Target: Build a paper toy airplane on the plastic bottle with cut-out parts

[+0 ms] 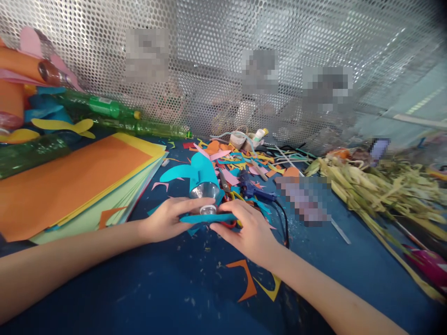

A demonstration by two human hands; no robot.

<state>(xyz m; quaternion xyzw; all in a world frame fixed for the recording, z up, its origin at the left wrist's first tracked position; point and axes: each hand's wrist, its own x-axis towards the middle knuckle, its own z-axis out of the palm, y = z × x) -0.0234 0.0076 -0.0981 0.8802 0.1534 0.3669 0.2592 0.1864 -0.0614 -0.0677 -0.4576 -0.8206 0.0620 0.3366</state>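
A clear plastic bottle (203,190) wrapped in blue paper lies with its open neck towards me. Blue paper fins and pink pieces stick out from its far part. Right at the neck is a flat blue paper piece (208,218), seen nearly edge-on. My left hand (164,217) grips this paper's left end, its index finger stretched along the bottle's neck. On the other side, my right hand (250,229) pinches the paper's right end between thumb and fingers. Scissors (224,180) and a dark blue glue gun (257,190) lie just beyond my right hand.
Orange, yellow and pale green paper sheets (84,174) are stacked at left, with green bottles (115,109) behind. Paper scraps (247,274) lie near my right forearm; more cover the table's far part. Dried husks (377,195) spread at right. A perforated metal screen (209,42) stands behind.
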